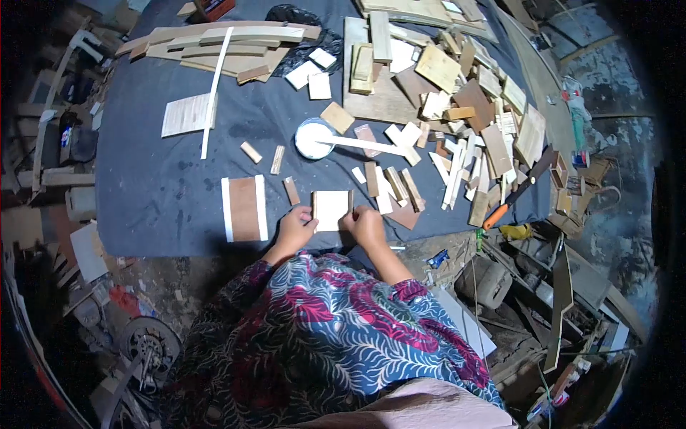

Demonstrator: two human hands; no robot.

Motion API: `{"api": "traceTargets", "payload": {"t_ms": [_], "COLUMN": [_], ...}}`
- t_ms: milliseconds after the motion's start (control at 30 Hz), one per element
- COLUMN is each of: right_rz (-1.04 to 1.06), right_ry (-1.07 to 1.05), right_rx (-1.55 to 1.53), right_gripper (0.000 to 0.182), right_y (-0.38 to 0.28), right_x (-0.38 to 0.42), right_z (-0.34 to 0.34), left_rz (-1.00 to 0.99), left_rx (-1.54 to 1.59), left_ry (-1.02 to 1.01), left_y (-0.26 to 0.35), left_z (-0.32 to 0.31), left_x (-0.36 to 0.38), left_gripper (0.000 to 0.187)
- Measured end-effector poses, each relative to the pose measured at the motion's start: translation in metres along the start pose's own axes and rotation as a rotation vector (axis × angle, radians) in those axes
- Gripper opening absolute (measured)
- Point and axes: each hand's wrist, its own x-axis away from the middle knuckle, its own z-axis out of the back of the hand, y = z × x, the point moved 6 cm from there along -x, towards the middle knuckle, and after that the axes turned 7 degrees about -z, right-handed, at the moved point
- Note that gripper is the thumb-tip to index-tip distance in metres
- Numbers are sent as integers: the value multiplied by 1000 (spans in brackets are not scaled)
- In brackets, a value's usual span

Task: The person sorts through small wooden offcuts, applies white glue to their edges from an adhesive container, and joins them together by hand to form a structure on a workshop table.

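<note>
A small white board [333, 211] with brown wooden strips along its left and right sides lies between my hands at the table's front edge. My left hand [296, 227] pinches its left side. Around the right strip, the fingers of my right hand [366, 227] are closed. To the left is a brown panel [245, 209] with white strips on both sides. A short wooden block [291, 191] lies just beyond my left hand. Farther back stands a round tub [309, 146] of white paste, with a pale flat stick [368, 145] resting across it.
Wood offcuts [457, 107] are heaped on the right half of the dark-covered table [164, 207]. An orange-handled saw [500, 211] lies at the right edge. Long boards [229, 43] and a black plastic bag [314, 36] are at the back. Scrap and containers crowd the floor.
</note>
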Motion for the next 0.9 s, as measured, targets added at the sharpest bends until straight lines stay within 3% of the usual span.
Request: {"api": "traceTargets", "payload": {"t_ms": [300,467,567,600,667,733,833,900], "right_rz": [-104,-326,-225,-78,-53,39,-45,-224], "right_ry": [-48,306,393,470,309,295,321,210], "right_rx": [6,-133,-86,30,231,274,242,265], "right_gripper": [39,27,20,28,36,36,33,35], "right_y": [9,47,67,68,62,67,85,99], "right_x": [-14,-74,-114,-124,-133,-135,-124,-112], "right_z": [33,103,108,104,96,89,93,104], "left_rz": [8,-4,-31,-45,-34,-20,-63,11], "left_rx": [-45,7,-13,-14,91,84,192,289], "left_ry": [2,-29,-47,-54,-6,-12,-16,30], "left_y": [7,8,11,10,4,-9,-17,-17], "left_z": [2,-8,-10,-12,-9,-4,4,15], "left_x": [3,1,2,3,5,8,12,20], "left_gripper": [34,34,31,31,25,18,18,16]}}
